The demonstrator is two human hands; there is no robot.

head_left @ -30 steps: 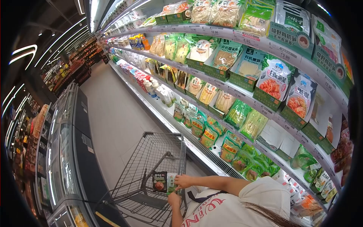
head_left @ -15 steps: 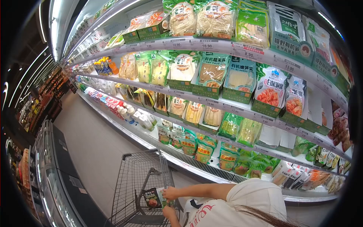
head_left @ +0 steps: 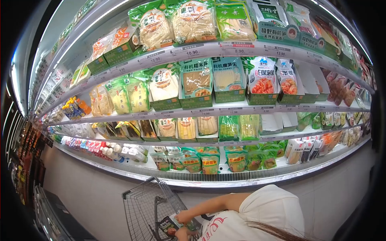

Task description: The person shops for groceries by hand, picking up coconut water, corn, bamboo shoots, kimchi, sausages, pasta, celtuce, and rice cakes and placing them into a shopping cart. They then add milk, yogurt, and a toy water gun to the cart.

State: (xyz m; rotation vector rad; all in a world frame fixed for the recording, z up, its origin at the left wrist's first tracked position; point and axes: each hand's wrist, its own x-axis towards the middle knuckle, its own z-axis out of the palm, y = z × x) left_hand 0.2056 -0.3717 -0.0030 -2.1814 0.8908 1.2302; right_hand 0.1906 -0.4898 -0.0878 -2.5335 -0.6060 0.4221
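Observation:
My right hand [head_left: 183, 217] is closed on the near edge of a small green-and-white printed packet [head_left: 175, 220], mostly covered by the fingers. Just below it, my left hand [head_left: 183, 233] is closed at the packet's lower end; its grip is partly hidden at the frame's bottom. Both hands are low over the side of a grey wire shopping cart [head_left: 136, 209]. Beside them, inside the cart's outline, shows a dark printed pack [head_left: 167, 227] with a reddish food picture.
A long chilled display [head_left: 193, 182] curves across the view. Its shelves hold kimchi pouches [head_left: 263, 78], bamboo-shoot packs [head_left: 195, 78], noodle-like bags [head_left: 194, 22] and green bagged vegetables [head_left: 257, 156]. A dark low cabinet [head_left: 58, 213] stands at left, across the grey floor [head_left: 80, 176].
The view has swung right and now faces the shelves more squarely. Hands, packet and cart sit lower in the picture; the grip looks the same.

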